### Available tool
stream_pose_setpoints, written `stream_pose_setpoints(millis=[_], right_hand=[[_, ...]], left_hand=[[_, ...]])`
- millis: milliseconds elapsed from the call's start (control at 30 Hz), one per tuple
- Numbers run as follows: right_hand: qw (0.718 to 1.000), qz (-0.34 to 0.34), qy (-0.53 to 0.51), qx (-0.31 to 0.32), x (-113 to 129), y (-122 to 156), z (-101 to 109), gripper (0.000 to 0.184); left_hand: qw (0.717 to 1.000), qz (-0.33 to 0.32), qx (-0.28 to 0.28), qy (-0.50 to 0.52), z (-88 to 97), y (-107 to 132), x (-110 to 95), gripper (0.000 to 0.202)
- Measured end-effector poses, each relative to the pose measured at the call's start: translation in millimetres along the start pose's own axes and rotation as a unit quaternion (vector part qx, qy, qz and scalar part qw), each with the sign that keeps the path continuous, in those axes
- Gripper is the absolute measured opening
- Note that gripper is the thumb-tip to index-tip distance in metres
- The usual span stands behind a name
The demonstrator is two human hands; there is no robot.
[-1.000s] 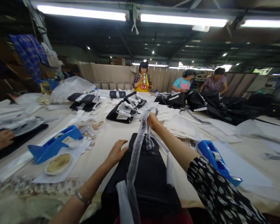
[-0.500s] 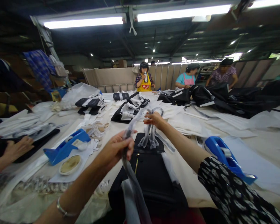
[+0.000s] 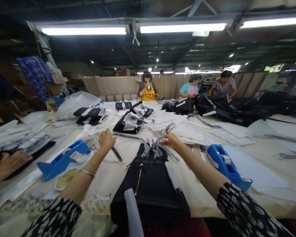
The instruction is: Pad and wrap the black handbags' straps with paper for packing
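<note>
Compared with a moment ago, the left hand has swung out past the black bag and now looks closed on the clear film. The film stretches above the bag's top to the right hand, which pinches it. A blue tape dispenser sits right of the bag.
</note>
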State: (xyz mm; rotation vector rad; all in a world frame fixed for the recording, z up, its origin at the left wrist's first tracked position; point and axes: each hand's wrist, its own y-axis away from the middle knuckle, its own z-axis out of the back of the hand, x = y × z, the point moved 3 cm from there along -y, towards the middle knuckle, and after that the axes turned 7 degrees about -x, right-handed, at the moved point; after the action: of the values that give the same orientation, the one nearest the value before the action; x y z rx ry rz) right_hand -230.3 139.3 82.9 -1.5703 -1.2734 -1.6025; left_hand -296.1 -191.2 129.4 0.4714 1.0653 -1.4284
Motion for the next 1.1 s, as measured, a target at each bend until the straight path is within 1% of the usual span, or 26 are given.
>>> stream_pose_setpoints(millis=[33, 100, 200, 267, 300, 333, 367, 433, 500, 567, 633, 667, 733, 767, 800, 833, 867, 900, 933, 967, 1000, 1033, 1100], right_hand=[[1.0, -0.001, 0.018, -0.014, -10.7, 7.5, 9.5, 0.032], [0.998, 0.001, 0.047, -0.04, -33.2, 27.0, 31.7, 0.039], [0.995, -0.014, 0.081, -0.06, -67.6, 63.5, 66.6, 0.044], [0.992, -0.054, 0.109, -0.039, -88.8, 87.9, 83.3, 0.042], [0.99, -0.078, 0.12, -0.018, -97.8, 99.0, 88.1, 0.041], [0.987, -0.1, 0.128, 0.005, -105.2, 108.9, 90.4, 0.042], [0.984, -0.118, 0.131, 0.026, -110.5, 117.4, 90.4, 0.044], [0.982, -0.129, 0.125, 0.052, -114.3, 129.4, 85.3, 0.049], [0.984, -0.123, 0.122, 0.051, -111.8, 135.4, 77.7, 0.055], [0.986, -0.099, 0.123, 0.045, -107.9, 137.6, 71.2, 0.061], [0.99, -0.057, 0.122, 0.042, -107.1, 137.6, 68.0, 0.067], [0.991, -0.038, 0.121, 0.043, -108.9, 137.2, 67.9, 0.07], [0.991, -0.018, 0.121, 0.05, -116.4, 135.6, 69.7, 0.074], [0.991, -0.016, 0.123, 0.056, -120.9, 134.6, 71.1, 0.075], [0.99, -0.015, 0.129, 0.06, -124.8, 133.5, 72.4, 0.074], [0.988, -0.008, 0.138, 0.064, -127.5, 132.4, 73.4, 0.072], [0.987, 0.005, 0.148, 0.068, -128.7, 131.5, 73.7, 0.068], [0.985, 0.021, 0.159, 0.07, -128.6, 130.9, 73.2, 0.063], [0.982, 0.037, 0.172, 0.069, -127.6, 130.7, 72.1, 0.059], [0.978, 0.053, 0.191, 0.064, -125.9, 130.8, 70.6, 0.055], [0.973, 0.068, 0.213, 0.055, -123.7, 131.3, 68.8, 0.051], [0.967, 0.081, 0.237, 0.045, -121.2, 132.1, 66.8, 0.048], [0.953, 0.097, 0.285, 0.019, -115.6, 134.9, 63.7, 0.041]], left_hand=[[1.0, 0.001, 0.012, -0.009, -3.4, 12.2, 8.4, 0.056], [0.998, 0.011, 0.065, -0.002, -9.6, 42.0, 25.1, 0.054], [0.979, 0.058, 0.195, 0.024, -14.8, 95.0, 47.7, 0.05], [0.954, 0.101, 0.277, 0.048, -15.4, 128.1, 57.3, 0.055], [0.941, 0.126, 0.305, 0.069, -15.5, 141.5, 59.8, 0.058], [0.929, 0.153, 0.321, 0.097, -16.0, 151.9, 60.6, 0.06], [0.918, 0.18, 0.327, 0.133, -17.1, 159.5, 60.0, 0.062], [0.897, 0.234, 0.31, 0.209, -21.8, 167.5, 56.4, 0.063], [0.886, 0.265, 0.285, 0.251, -28.5, 170.8, 51.8, 0.065], [0.89, 0.264, 0.266, 0.259, -34.6, 174.2, 49.2, 0.068], [0.898, 0.249, 0.262, 0.252, -38.0, 180.3, 51.8, 0.071], [0.9, 0.245, 0.268, 0.243, -38.9, 184.2, 55.6, 0.072], [0.905, 0.231, 0.297, 0.198, -40.1, 191.5, 66.6, 0.072], [0.914, 0.207, 0.31, 0.162, -40.5, 193.3, 72.2, 0.07], [0.929, 0.161, 0.313, 0.116, -40.9, 193.2, 76.3, 0.067], [0.948, 0.099, 0.297, 0.063, -41.4, 191.2, 78.3, 0.064], [0.963, 0.024, 0.268, 0.009, -42.5, 188.1, 77.4, 0.061], [0.97, -0.058, 0.234, -0.039, -44.9, 184.9, 73.8, 0.058], [0.966, -0.136, 0.204, -0.075, -48.9, 182.4, 68.2, 0.056], [0.955, -0.205, 0.189, -0.099, -54.8, 181.0, 61.9, 0.055], [0.939, -0.264, 0.19, -0.114, -62.7, 180.8, 56.2, 0.054], [0.92, -0.313, 0.203, -0.123, -71.8, 181.7, 52.1, 0.052], [0.879, -0.391, 0.235, -0.142, -91.1, 185.9, 51.2, 0.05]])
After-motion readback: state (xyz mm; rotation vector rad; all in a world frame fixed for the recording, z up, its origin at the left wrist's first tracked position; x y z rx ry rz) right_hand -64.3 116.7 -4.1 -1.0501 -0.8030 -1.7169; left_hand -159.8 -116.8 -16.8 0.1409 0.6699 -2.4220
